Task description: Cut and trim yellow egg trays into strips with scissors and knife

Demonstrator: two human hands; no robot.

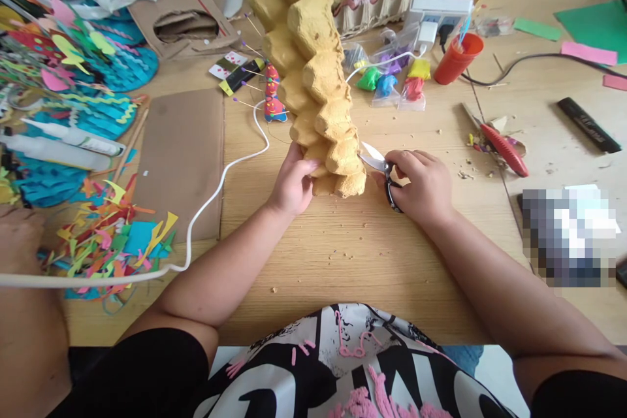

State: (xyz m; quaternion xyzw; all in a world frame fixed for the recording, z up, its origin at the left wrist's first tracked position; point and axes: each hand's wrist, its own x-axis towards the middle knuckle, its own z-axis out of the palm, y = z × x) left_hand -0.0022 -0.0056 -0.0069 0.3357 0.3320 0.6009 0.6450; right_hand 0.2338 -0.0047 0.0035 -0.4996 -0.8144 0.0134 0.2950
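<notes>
A long yellow egg carton with bumpy cups is held up over the wooden table. My left hand grips its lower left edge, the thumb pressed on the cups. In my right hand is a pair of scissors with dark handles. Their blades are parted and point left, the tips at the carton's right edge near its bottom end. Whether the blades bite into the carton, I cannot tell. Small yellow crumbs lie on the table below.
A white cable crosses the table beside a cardboard sheet. Paper scraps and glue bottles lie left, near another person's arm. Rightward are a red cup, a red utility knife and bagged clay. More cartons stand behind.
</notes>
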